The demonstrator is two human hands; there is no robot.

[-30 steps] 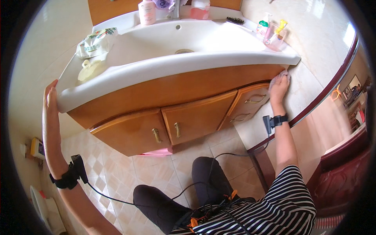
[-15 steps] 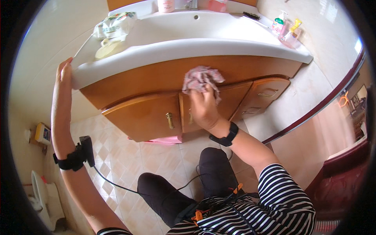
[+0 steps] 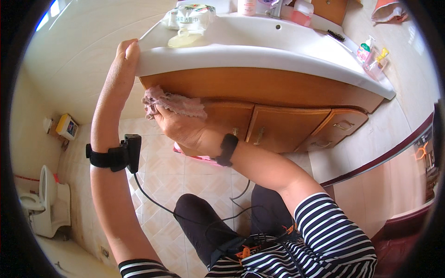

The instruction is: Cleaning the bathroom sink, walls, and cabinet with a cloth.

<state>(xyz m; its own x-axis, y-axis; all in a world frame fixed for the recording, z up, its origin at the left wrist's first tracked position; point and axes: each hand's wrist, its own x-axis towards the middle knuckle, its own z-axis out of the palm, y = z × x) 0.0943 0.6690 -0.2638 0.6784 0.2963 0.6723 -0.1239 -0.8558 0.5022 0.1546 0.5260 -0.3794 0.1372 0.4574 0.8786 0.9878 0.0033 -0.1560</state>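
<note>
My right hand is closed on a crumpled pinkish-grey cloth. It presses the cloth against the left end of a brown wooden vanity cabinet, over the top corner of the left door. Above the cabinet is a white washbasin with a wide curved front. My left hand grips the basin's left edge, its fingers partly hidden. On the basin's left side a white packet of wipes lies beside a pale yellow translucent piece.
Toiletry bottles stand near the faucet. A hairbrush, a pump bottle and a pink cup occupy the right rim. Something pink shows under the cabinet. Back left is a toilet; a cable hangs from my left wrist strap.
My right hand has carried the cloth leftward along the cabinet front, from the middle to the left end. The view has shifted left; my left hand stays at the basin's edge.
</note>
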